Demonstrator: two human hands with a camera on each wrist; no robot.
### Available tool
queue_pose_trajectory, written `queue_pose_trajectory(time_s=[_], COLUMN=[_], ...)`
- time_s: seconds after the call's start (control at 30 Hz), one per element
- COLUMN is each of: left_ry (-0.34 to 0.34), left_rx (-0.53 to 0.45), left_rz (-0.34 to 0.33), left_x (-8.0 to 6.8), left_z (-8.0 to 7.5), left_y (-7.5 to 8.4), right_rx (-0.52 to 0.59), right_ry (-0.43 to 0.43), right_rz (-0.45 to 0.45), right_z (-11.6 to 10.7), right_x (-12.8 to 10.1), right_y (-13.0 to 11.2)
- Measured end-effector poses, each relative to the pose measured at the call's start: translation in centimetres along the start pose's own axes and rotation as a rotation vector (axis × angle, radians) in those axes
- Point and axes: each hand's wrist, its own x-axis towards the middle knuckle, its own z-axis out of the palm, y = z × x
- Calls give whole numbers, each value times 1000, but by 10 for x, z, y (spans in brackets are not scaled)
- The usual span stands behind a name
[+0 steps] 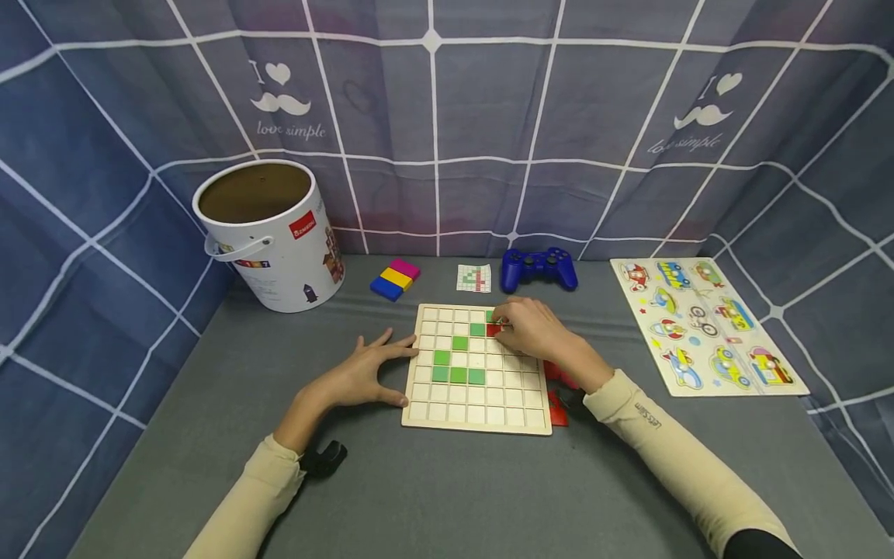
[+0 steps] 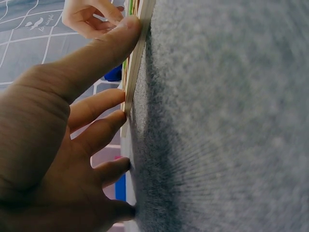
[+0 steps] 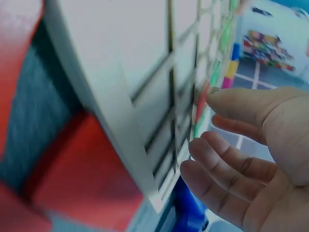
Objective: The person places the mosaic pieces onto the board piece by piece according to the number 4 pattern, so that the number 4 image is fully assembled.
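While the left hand [image 1: 363, 376] steadies the wooden grid board [image 1: 477, 415], the right hand [image 1: 534, 330] sets a red tile [image 1: 493, 330] into it.

From the left: a white bucket [image 1: 272, 241] stands at the back of the grey table [image 1: 433, 497], with stacked colour blocks [image 1: 394, 279] beside it. The left hand lies flat with fingers spread and straight, its fingertips [image 2: 130, 29] pressing the board's left edge. Green tiles [image 1: 457, 375] fill several cells. The right hand, fingers curled, pinches the red tile in a cell near the board's far edge, beside a green one. Red pieces [image 1: 556, 407] lie under that wrist; behind are a pattern card [image 1: 474, 278] and a blue game controller [image 1: 539, 269], and at far right a vehicle peg puzzle [image 1: 705, 326].
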Motion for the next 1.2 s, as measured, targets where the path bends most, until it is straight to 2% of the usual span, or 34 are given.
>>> queue_pose_trajectory(time_s=[0.1,0.37,0.63,0.8,1.2], left_ry=[2,8,6,3,8], left_rx=[-1,1,3,-2,-5], left_rz=[4,-3,-9,-13,-9], left_x=[0,0,1,1,0], left_z=[1,0,1,2,2], left_y=[0,1,1,1,0], right_rx=[12,-47,-27,-24,-42], right_ry=[13,-47,-92,-76,-95], right_rz=[33,111,144,173,116], right_z=[-9,-27,-26,-24,-22], right_x=[-7,-29,-42,-43,-44], right_y=[8,35,47,52,45])
